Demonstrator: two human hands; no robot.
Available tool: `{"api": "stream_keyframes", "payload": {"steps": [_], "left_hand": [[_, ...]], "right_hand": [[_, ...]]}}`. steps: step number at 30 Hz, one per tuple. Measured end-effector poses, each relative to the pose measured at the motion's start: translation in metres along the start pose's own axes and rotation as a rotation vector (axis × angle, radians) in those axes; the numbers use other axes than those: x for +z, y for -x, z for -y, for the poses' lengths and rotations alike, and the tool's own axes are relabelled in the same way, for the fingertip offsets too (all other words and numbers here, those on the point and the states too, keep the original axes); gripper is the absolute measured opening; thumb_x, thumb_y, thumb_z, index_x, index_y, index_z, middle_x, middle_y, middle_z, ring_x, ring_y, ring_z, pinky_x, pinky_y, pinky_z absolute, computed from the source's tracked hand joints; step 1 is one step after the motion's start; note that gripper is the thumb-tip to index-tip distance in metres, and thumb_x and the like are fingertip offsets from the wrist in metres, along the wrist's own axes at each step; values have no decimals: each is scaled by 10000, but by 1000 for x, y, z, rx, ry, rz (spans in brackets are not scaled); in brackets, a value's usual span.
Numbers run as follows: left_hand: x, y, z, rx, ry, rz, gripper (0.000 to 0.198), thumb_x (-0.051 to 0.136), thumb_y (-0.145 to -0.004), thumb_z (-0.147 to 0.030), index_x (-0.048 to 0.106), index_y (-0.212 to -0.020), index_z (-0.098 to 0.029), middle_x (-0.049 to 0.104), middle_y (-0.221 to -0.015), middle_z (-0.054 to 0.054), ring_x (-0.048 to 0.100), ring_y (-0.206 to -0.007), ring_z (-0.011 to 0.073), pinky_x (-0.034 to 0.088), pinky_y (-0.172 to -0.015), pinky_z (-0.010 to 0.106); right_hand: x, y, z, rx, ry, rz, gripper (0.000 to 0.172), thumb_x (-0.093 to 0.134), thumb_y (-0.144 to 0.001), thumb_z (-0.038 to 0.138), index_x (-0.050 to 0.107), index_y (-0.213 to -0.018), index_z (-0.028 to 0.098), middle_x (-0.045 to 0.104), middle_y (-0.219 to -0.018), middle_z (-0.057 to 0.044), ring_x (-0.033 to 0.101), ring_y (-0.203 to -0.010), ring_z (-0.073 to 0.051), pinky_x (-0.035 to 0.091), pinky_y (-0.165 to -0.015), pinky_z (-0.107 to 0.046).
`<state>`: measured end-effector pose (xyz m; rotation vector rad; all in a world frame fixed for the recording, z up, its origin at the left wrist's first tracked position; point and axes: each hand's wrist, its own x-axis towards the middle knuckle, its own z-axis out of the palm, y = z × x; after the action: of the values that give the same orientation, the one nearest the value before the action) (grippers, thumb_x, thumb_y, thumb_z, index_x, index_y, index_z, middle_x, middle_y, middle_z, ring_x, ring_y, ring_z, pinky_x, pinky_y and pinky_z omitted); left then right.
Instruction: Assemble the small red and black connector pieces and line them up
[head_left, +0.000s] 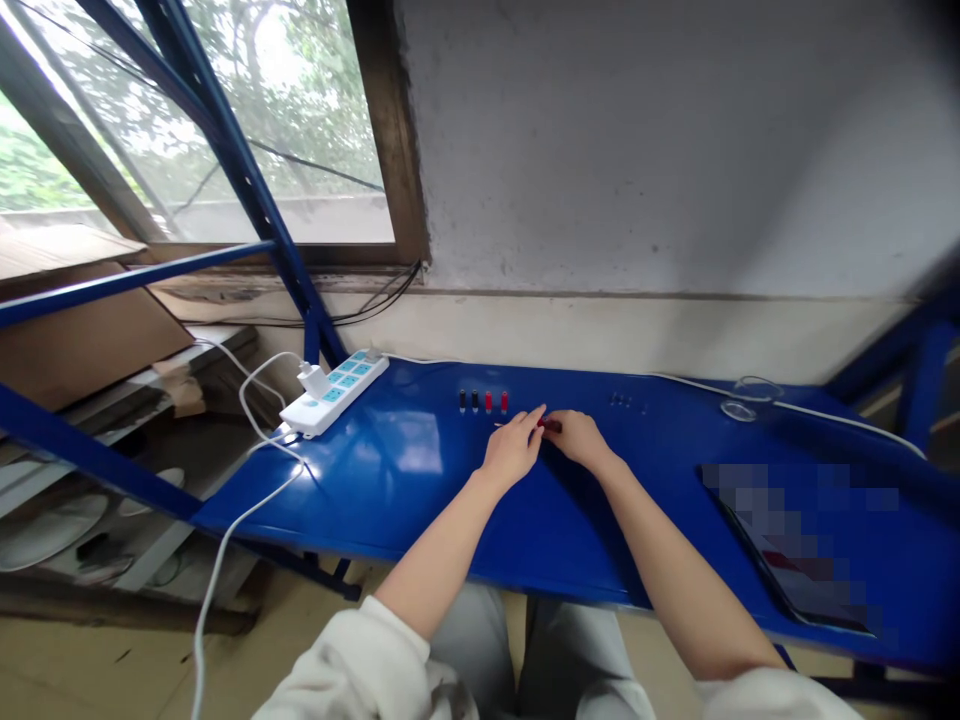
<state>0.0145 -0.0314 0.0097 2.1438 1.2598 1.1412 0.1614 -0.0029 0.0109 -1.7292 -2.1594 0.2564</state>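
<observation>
The right hand [577, 438] has its fingers drawn together, pinched on a small red piece [553, 426] that lies low over the blue table [420, 480]. The left hand [514, 450] meets it from the left, its fingertips [537, 416] at the piece's end; whether they grip it or only touch it is too small to tell. Both hands rest near the table's middle.

Just beyond the fingers, on the far side, four small plugs [482, 401] stand upright in a row, two black and two red. Further right lie a few tiny dark bits [619, 400] and a looped wire [739, 410]. Far left sits a power strip [334, 393] with a white cable [225, 550] running off the near edge.

The piece is tiny and smooth-looking, so a loose pinch could let it slip and roll across the glossy table. A knuckle drifting forward could also tip the standing plugs, which are close to the left fingertips.
</observation>
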Motion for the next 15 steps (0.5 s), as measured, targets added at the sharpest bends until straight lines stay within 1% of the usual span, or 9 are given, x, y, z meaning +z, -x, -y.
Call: {"api": "stream_keyframes", "payload": {"steps": [2, 3, 4, 7, 10, 12, 15], "left_hand": [[1, 0, 2, -23, 10, 19, 264, 456, -816, -303, 613, -1025, -264, 613, -925, 44, 575, -774, 172, 433, -706, 260], [2, 0, 3, -37, 29, 9, 241, 469, -810, -306, 631, -982, -260, 617, -916, 44, 576, -786, 177, 432, -723, 266], [2, 0, 3, -51, 56, -15, 229, 487, -799, -303, 635, -968, -260, 621, -919, 44, 577, -805, 182, 431, -743, 273], [3, -1, 4, -58, 109, -95, 253, 525, -774, -257, 615, -1010, -258, 623, -989, 46, 572, -877, 194, 428, -794, 295], [2, -2, 5, -8, 92, -106, 219, 496, -789, -223, 623, -966, -252, 633, -970, 40, 578, -872, 181, 431, -800, 295], [1, -3, 6, -1, 99, -137, 193, 478, -801, -228, 631, -918, -246, 640, -926, 36, 584, -839, 168, 432, -790, 285], [0, -5, 6, -68, 171, -247, 187, 489, -797, -247, 624, -926, -234, 638, -887, 46, 587, -766, 155, 438, -750, 273]], "right_hand": [[-5, 7, 5, -60, 59, -19, 121, 520, -759, 242, 598, -680, 193, 630, -735, -39, 569, -718, -170, 306, -594, -254], [-7, 9, 6, -93, 78, -34, 120, 512, -766, 225, 594, -686, 189, 625, -751, -46, 563, -735, -170, 304, -604, -256], [-8, 10, 7, -127, 88, -48, 120, 503, -773, 211, 595, -700, 185, 619, -763, -52, 556, -749, -169, 303, -613, -256], [-10, 10, 8, -209, 88, -82, 139, 474, -797, 194, 608, -764, 176, 601, -772, -64, 536, -762, -162, 306, -628, -254], [-10, 9, 6, -266, 45, -100, 167, 459, -820, 224, 614, -782, 176, 589, -759, -61, 526, -736, -155, 318, -626, -250], [-8, 9, 4, -266, -11, -127, 192, 450, -834, 272, 608, -777, 181, 589, -750, -53, 526, -704, -148, 328, -608, -243], [-6, 9, 1, -171, -74, -173, 247, 434, -840, 369, 595, -790, 188, 597, -717, -38, 528, -629, -142, 327, -556, -237]]}}
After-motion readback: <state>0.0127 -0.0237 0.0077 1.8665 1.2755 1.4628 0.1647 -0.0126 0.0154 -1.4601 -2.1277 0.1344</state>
